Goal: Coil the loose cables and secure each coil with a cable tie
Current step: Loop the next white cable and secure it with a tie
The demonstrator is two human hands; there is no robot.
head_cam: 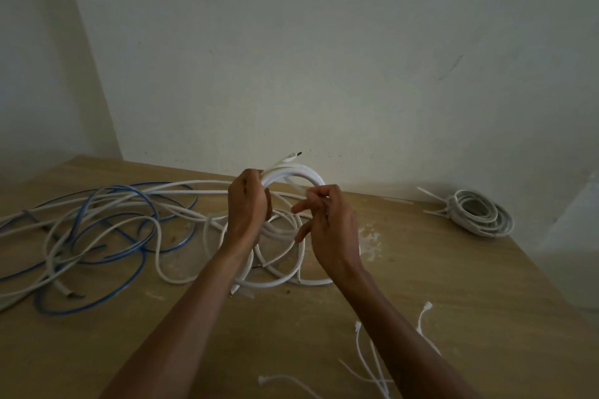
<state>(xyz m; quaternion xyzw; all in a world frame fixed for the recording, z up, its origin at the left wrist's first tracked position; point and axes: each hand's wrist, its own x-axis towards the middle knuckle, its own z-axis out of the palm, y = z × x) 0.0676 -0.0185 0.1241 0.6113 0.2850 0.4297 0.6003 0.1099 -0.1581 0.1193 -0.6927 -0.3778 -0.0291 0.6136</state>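
Note:
A white cable coil is held upright above the wooden table. My left hand grips the coil's left side, fingers curled round the bundled loops. My right hand pinches a strand of the same cable on the coil's right side. A bare cable end sticks up past the coil. More loose loops of the white cable lie on the table beneath my hands. At the back right a finished coil lies bound with white ties.
A tangle of blue and white loose cables covers the table's left half. Several white cable ties lie near the front edge on the right. A pale wall stands close behind the table. The table's right edge runs diagonally near the finished coil.

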